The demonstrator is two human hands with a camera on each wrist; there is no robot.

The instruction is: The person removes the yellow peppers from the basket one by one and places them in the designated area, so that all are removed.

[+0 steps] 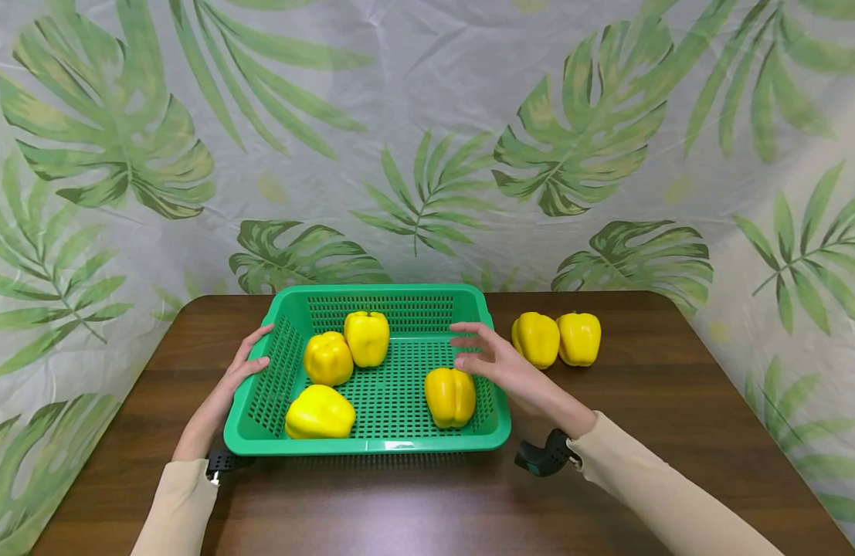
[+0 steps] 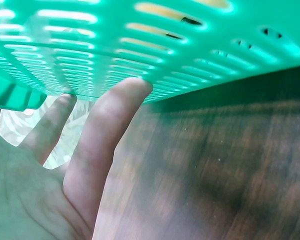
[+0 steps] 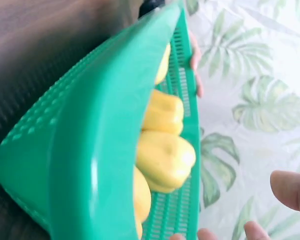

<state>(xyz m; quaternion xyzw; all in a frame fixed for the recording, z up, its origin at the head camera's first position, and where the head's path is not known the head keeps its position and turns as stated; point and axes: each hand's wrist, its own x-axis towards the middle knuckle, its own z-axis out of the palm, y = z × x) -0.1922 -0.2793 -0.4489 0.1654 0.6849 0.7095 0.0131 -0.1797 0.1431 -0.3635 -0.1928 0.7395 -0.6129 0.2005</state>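
Observation:
A green plastic basket (image 1: 434, 445) stands on the table with yellow bell peppers inside. Three peppers, one of them a bell pepper (image 1: 320, 412) lying on its side, are grouped at the basket's left. Another bell pepper (image 1: 450, 398) sits at its right end. My left hand (image 1: 227, 386) is at the basket's outer left wall, and in the left wrist view its extended fingers (image 2: 102, 132) rest against the slotted side. Over the right rim reaches my right hand (image 1: 500, 361), fingers spread and holding nothing, thumb just above the right-end pepper.
Two more yellow bell peppers (image 1: 536, 340) stand side by side on the brown wooden table (image 1: 649, 386), to the right of the basket. Behind the table hangs a leaf-patterned cloth (image 1: 441, 93). Each wrist wears a black strap (image 1: 548, 453).

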